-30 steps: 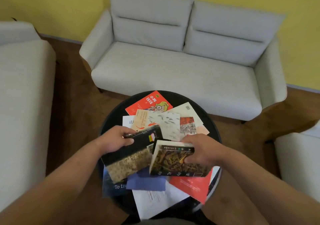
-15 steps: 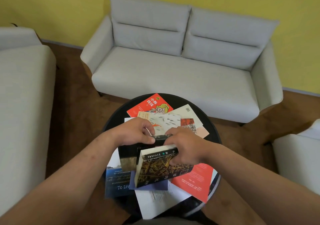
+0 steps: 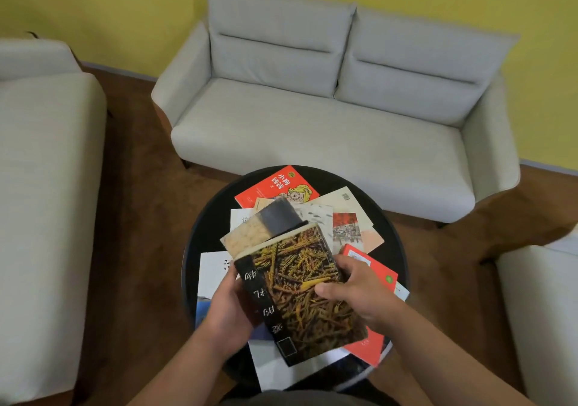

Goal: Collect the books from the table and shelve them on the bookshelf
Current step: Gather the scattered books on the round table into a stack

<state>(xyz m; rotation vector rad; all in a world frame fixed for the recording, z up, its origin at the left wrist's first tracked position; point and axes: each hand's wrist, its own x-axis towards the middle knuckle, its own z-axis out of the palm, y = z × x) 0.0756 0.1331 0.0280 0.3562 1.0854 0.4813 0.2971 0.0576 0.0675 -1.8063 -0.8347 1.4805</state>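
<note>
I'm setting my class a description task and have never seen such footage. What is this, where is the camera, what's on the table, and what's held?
There is no machine here: a person works with bare hands. The camera sits on the person's head, looking forward and down, so both arms enter from below. The left hand and right hand together hold two stacked books: a wheat-cover book on top and a black and tan book beneath. Under them a round black table carries more overlapping books, among them a red cartoon book. A grey sofa stands behind.
</note>
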